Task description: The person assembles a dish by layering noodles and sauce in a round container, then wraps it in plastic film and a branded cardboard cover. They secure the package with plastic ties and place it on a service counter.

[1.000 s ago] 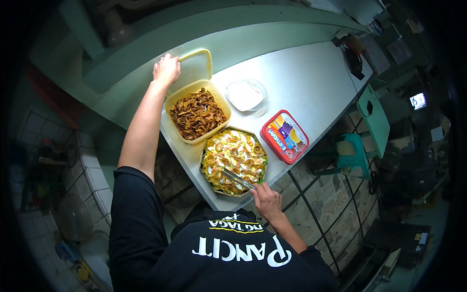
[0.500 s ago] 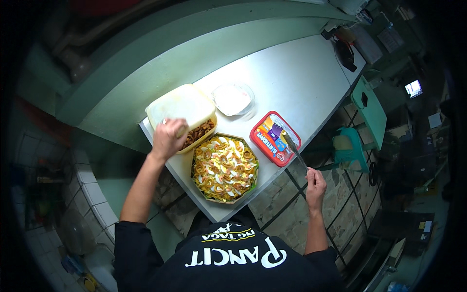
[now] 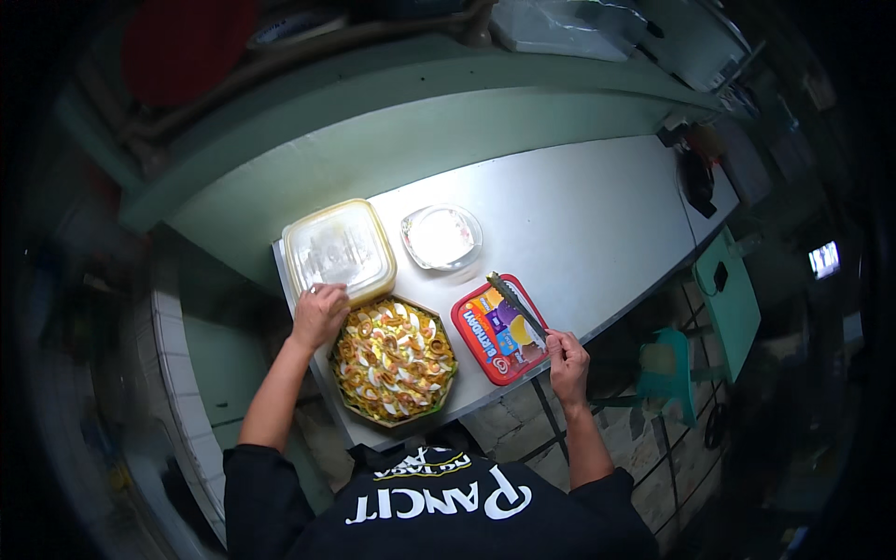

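My left hand [image 3: 320, 314] is closed at the near edge of a translucent lid [image 3: 341, 247], which lies over a yellowish rectangular container. What the container holds is hidden under the lid. My right hand [image 3: 567, 368] grips long, dark metal tongs [image 3: 519, 306], their tips pointing away from me above a red-rimmed tub lid [image 3: 483, 357] with a colourful print. Between my hands, close to the table's near corner, an octagonal tray [image 3: 342, 403] is filled with yellow noodles [image 3: 392, 359] topped with sliced egg and brown rings.
A clear round bowl [image 3: 479, 245] with something white in it stands behind the tray. The white table [image 3: 579, 215] runs along a green wall to the far right, where a dark object [image 3: 695, 182] lies. A teal chair [image 3: 665, 373] stands on the tiled floor.
The lid, tilted up with brown pieces showing beneath it, now lies flat over the container. My right hand has brought the tongs further over the red-rimmed lid. The view has shifted.
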A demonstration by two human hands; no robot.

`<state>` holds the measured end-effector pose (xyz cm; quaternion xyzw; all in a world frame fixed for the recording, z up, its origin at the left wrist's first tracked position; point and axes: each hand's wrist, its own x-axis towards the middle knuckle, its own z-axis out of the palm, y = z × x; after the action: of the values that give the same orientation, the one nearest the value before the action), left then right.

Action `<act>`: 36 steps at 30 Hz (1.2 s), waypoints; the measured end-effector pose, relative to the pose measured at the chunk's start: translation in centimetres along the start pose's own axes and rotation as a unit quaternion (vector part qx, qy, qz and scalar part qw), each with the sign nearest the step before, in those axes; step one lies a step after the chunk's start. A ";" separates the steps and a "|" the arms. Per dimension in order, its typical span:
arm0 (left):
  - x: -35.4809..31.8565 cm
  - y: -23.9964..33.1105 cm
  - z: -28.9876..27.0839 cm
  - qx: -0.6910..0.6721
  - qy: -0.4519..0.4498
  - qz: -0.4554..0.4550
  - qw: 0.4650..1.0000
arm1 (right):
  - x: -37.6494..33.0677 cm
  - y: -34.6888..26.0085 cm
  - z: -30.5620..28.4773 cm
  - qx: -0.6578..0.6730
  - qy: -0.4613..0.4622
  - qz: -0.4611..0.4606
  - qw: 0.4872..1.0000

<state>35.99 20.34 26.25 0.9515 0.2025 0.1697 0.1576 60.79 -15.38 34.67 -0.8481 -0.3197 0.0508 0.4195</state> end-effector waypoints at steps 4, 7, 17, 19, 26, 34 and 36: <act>5.0 2.2 0.6 0.027 0.005 -0.093 0.995 | 1.3 2.8 -1.7 0.007 -0.051 -0.034 0.998; 10.5 4.5 3.3 -0.073 0.150 -0.035 0.985 | 2.8 4.8 -2.6 -0.021 -0.038 -0.064 0.997; 15.4 8.9 16.2 0.107 -0.093 0.004 0.990 | 7.1 8.2 -3.5 0.040 -0.064 0.050 0.996; 15.2 8.8 17.0 0.112 -0.096 0.010 0.989 | 7.7 9.3 -3.6 0.036 -0.074 0.035 0.996; 14.8 6.6 14.1 0.023 0.086 -0.048 0.995 | 14.7 12.8 5.9 0.007 -0.188 -0.085 0.979; 11.9 7.6 16.2 0.100 -0.008 -0.002 0.995 | 16.8 12.0 20.1 -0.099 -0.336 -0.069 0.934; 11.3 8.5 16.3 0.118 -0.040 -0.002 0.992 | 16.8 10.3 19.8 -0.090 -0.335 -0.044 0.937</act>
<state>54.81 14.11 17.81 0.9691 0.2168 0.1058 0.0523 72.19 3.37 17.35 -0.8014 -0.4821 0.2839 0.2117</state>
